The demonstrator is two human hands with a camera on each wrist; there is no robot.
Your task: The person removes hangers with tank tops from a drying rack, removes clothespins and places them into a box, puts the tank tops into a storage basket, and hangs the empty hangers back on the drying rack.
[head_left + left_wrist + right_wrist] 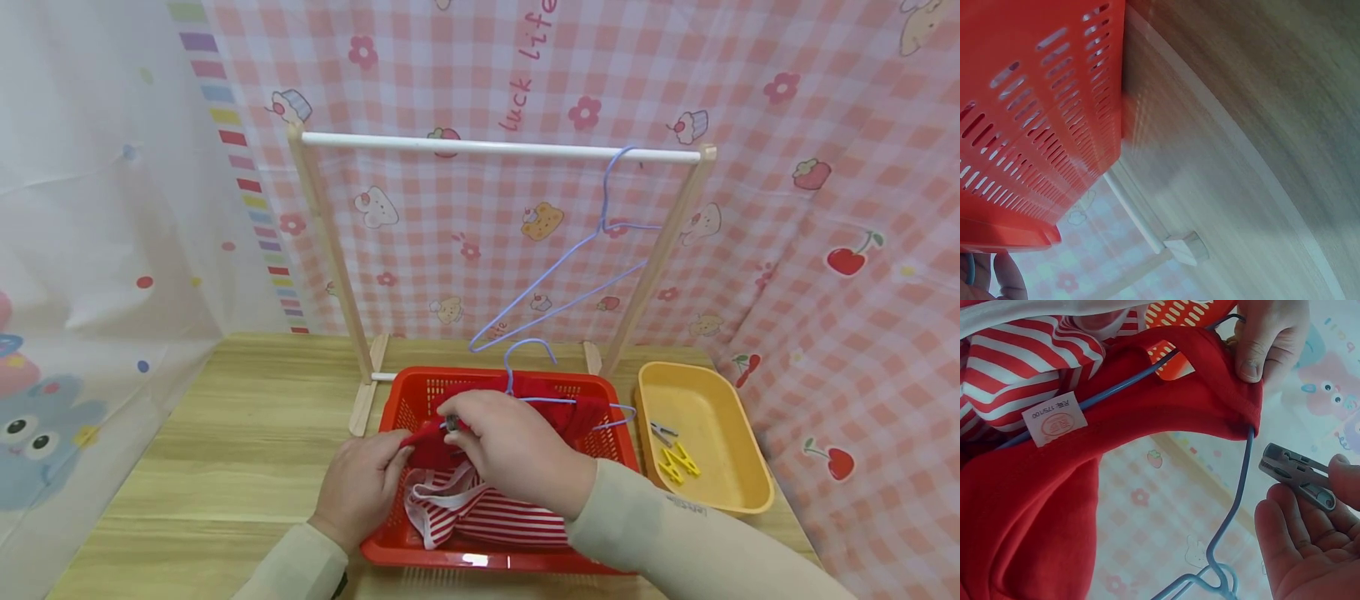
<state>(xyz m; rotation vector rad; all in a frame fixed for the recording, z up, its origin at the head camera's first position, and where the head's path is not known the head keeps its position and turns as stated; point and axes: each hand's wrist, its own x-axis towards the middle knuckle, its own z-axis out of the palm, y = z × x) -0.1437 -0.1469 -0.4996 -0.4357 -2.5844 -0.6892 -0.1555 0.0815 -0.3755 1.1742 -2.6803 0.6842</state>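
My left hand (360, 487) pinches the edge of a red garment (1172, 406) at one end of a blue wire hanger (1239, 494). The garment carries a white label, and the hanger runs through its neck and strap. My right hand (506, 442) holds a grey clothes peg (1300, 477) between thumb and fingers, its tip just beside the garment's pinched edge in the right wrist view. Below both hands, a red-and-white striped garment (513, 517) lies in the red basket (435, 557). The left wrist view mostly shows the basket's slotted side.
Behind the basket stands a wooden rack with a white rail (480, 147), where another blue hanger (555, 265) hangs at the right. A yellow tray (727, 417) on the right holds a grey peg (663, 432) and yellow pegs (678, 462). Printed curtains surround the wooden table (217, 467).
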